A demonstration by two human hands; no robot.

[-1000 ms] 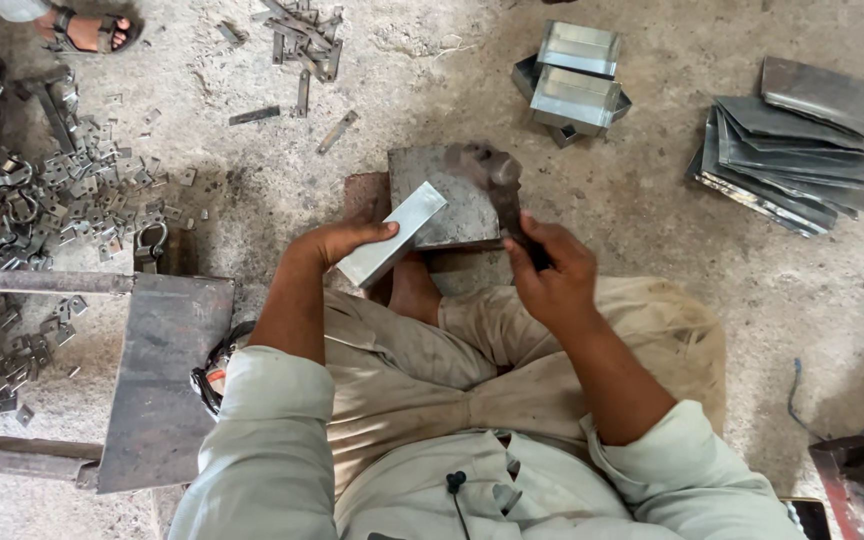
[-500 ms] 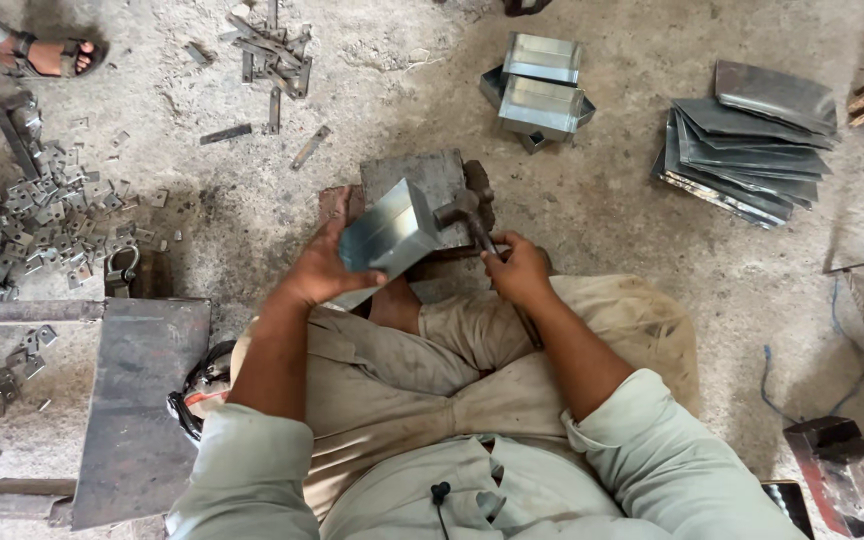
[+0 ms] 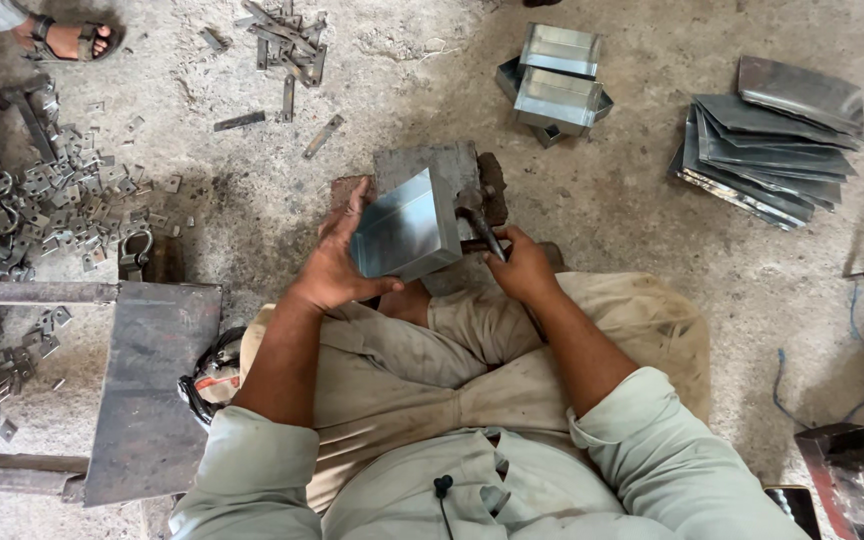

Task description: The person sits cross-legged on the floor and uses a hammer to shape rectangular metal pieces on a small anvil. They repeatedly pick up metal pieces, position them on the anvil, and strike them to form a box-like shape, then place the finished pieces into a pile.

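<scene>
My left hand point(image 3: 334, 262) grips a folded sheet-metal box piece point(image 3: 404, 226) and holds it tilted on a dark steel block point(image 3: 432, 168) in front of my knees. My right hand point(image 3: 522, 264) is closed on the handle of a hammer point(image 3: 476, 218); its head rests against the right side of the box piece. I sit on the concrete floor with legs folded.
Finished folded boxes point(image 3: 556, 78) are stacked ahead. A pile of flat cut metal sheets point(image 3: 774, 138) lies at the right. Small brackets and scrap point(image 3: 22, 200) litter the left floor. A metal stand point(image 3: 150, 388) is by my left arm. Another person's sandalled foot point(image 3: 64, 38) shows top left.
The left hand turned the flat-looking piece up so its open inside faces me. The right hand moved the hammer against its right side.
</scene>
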